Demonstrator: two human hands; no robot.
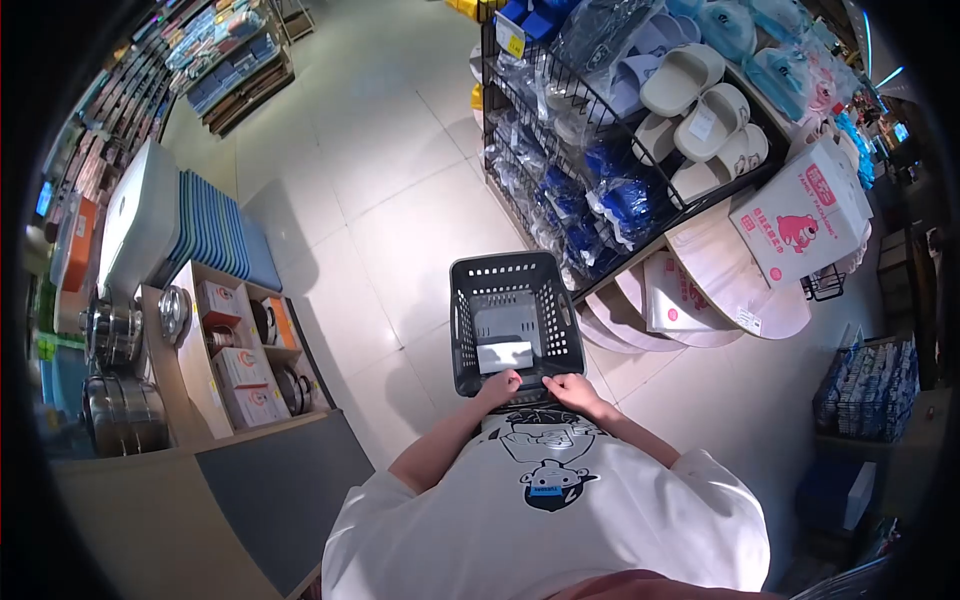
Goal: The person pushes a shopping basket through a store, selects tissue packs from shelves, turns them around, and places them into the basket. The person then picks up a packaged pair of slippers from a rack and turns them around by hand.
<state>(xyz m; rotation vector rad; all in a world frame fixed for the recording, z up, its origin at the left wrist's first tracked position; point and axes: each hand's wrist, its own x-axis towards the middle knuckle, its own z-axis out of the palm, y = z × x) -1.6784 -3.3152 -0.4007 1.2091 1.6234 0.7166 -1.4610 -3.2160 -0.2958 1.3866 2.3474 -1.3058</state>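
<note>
Beyond and to the right of the grip stood a black wire rack (684,207), with pale open-toed slippers (712,120) tilted against one another, probably so that their shapes showed. Well to the left stood a light-brown wooden display unit (192,380) with shiny round metal pots (122,415) along it, likely kept upright for stability. Just ahead of both hands was a black rectangular plastic basket (459,330) with perforated walls. The left grip (500,386) and right grip (570,390) were curled closed at its near edge, slightly apart, apparently to balance it; whether they clasped rim or handle could not be told. Inside, just beyond the left grip, lay a flat white rectangular item (505,357), seemingly supported by the basket.
</note>
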